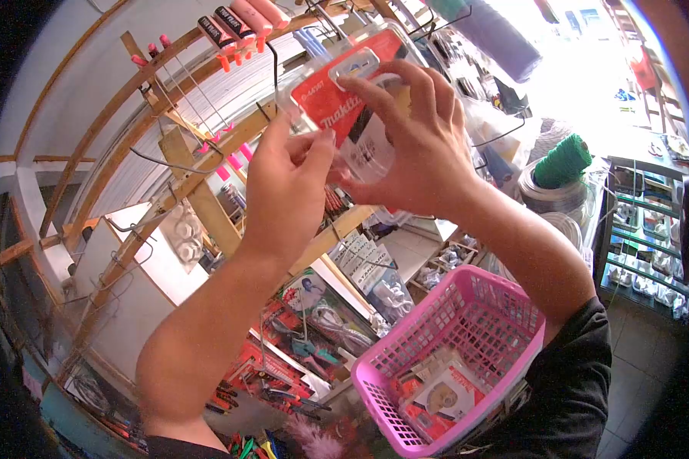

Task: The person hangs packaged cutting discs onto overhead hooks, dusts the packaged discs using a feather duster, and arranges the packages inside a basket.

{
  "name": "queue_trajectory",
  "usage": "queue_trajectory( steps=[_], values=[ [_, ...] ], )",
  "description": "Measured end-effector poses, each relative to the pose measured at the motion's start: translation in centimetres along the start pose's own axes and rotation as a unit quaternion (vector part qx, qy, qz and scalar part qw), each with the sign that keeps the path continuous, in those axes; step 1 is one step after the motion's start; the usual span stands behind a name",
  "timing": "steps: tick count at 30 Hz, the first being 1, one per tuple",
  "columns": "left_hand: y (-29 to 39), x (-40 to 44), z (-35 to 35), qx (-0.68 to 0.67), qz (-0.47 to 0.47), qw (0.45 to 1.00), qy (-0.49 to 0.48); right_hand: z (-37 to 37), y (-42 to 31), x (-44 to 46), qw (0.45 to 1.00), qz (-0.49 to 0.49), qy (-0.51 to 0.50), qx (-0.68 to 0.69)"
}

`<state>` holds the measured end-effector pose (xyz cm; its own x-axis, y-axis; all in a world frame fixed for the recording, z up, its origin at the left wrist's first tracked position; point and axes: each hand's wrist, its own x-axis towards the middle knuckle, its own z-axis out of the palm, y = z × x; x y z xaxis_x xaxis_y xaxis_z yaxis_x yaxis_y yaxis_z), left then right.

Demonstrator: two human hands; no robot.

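Observation:
Near the top centre, a red and clear Makita blister pack is held up between both hands. My left hand grips its lower left edge, thumb and fingers pressed together on the plastic. My right hand spans the front and right side with bent fingers, the index fingertip by the hanging slot. Part of the pack's face is hidden behind the right hand. Below the hands stands a pink plastic basket with similar red and white packs lying inside.
Metal hooks stick out from a wooden rack at left. Pink-handled tools hang above. Carded tools hang below the hands. Green twine and a glass display case are at right.

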<state>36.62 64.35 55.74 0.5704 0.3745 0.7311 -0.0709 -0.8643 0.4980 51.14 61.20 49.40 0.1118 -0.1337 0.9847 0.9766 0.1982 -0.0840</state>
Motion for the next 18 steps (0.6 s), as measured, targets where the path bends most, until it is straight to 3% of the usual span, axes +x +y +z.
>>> queue_trajectory(
  steps=[8, 18],
  values=[
    [-0.3, 4.9, 0.4, 0.158, 0.072, 0.984, 0.048, 2.0, 2.5, 2.6, 0.999, 0.022, 0.002, -0.034],
    [0.6, 6.6, -0.3, 0.098, 0.028, 0.994, 0.034, 2.0, 2.1, 4.7, 0.998, 0.028, -0.028, -0.048]
  ],
)
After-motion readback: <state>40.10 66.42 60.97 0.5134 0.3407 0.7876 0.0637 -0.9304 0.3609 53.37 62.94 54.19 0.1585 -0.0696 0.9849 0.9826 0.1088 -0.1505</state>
